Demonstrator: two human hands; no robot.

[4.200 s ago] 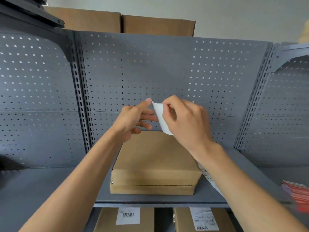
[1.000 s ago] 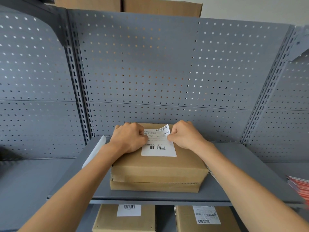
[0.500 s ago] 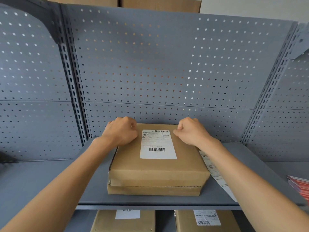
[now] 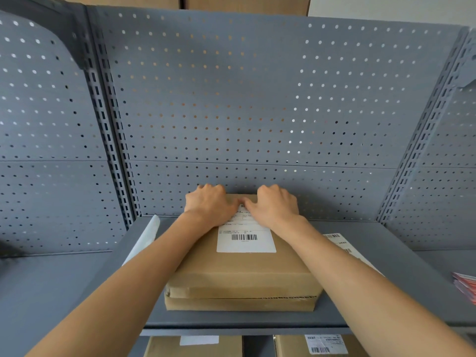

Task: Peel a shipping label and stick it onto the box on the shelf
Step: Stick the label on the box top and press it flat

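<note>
A flat brown cardboard box [image 4: 242, 274] lies on the grey metal shelf [image 4: 401, 287]. A white shipping label [image 4: 246, 239] with a barcode lies flat on the box's top. My left hand [image 4: 210, 204] and my right hand [image 4: 277, 206] rest side by side on the label's far half, fingers curled down, thumbs nearly touching at the middle. The far part of the label is hidden under both hands. Neither hand holds anything.
A white backing sheet [image 4: 144, 238] leans at the shelf's left edge. A strip of labels [image 4: 342, 247] lies on the shelf to the right of the box. Labelled boxes [image 4: 322, 345] stand on the shelf below. Grey pegboard [image 4: 244, 99] closes the back. Red-and-white items [image 4: 466, 286] sit far right.
My hands moved from the box's far corners inward onto the label's far half. Before that the label was peeled from its backing and laid on the box.
</note>
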